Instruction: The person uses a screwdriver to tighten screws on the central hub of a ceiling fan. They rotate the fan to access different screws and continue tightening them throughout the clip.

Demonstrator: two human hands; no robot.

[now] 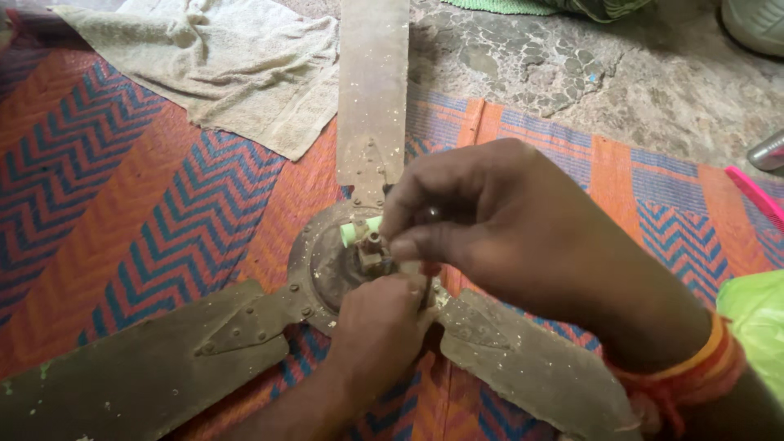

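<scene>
Plainly, left to right:
Left hand (377, 322): grip closed on the hub of the ceiling fan (327, 269), at six o'clock.
Green connector (359, 229): at hub centre, on the floor mat.
Right hand (482, 220): fingertips pinched on small terminal parts; what they held, I cannot tell.
Risk: a dusty, small part could slip if the pinch twisted.

we find the fan hub (331, 261) hemmed by three blades (373, 98) (both hands crowd it too); open mat (98, 188) lies left, towel (220, 65) beyond.
</scene>
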